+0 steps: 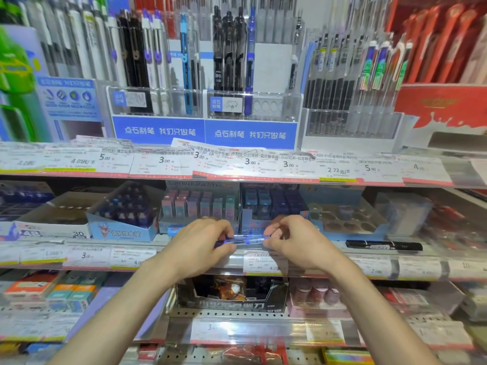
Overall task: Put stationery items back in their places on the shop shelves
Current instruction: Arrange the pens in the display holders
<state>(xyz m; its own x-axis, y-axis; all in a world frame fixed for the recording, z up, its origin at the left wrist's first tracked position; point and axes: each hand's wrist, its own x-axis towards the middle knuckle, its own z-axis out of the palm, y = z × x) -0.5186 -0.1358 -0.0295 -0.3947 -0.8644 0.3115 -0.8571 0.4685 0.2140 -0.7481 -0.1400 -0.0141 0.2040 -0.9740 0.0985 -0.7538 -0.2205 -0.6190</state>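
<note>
A person stands at a stationery shop's shelves, both arms reaching forward at the middle shelf. The left hand (204,241) and right hand (295,239) pinch opposite ends of a clear pen (247,239) with blue parts, held level between them just above the middle shelf edge (369,255); fingers of each hand are curled round their end of it. The pen's details are blurred.

To the right, a black marker (383,245) lies flat on the same shelf edge, well apart from the hands. Behind the hands, open boxes of erasers (200,206) sit in a row, and a light-blue box (123,227) tilts toward the aisle at left.

On the upper shelf, two clear pen racks with blue fronts (205,133) stand side by side, holding upright black, white and blue pens. A grey rack (350,127) of pens stands just beside them at right, and a red display box (442,106) beyond it. Price tags (163,162) line the shelf edges, several overlapping. Below the hands, a black carton (237,299) sits on the lower shelf.
</note>
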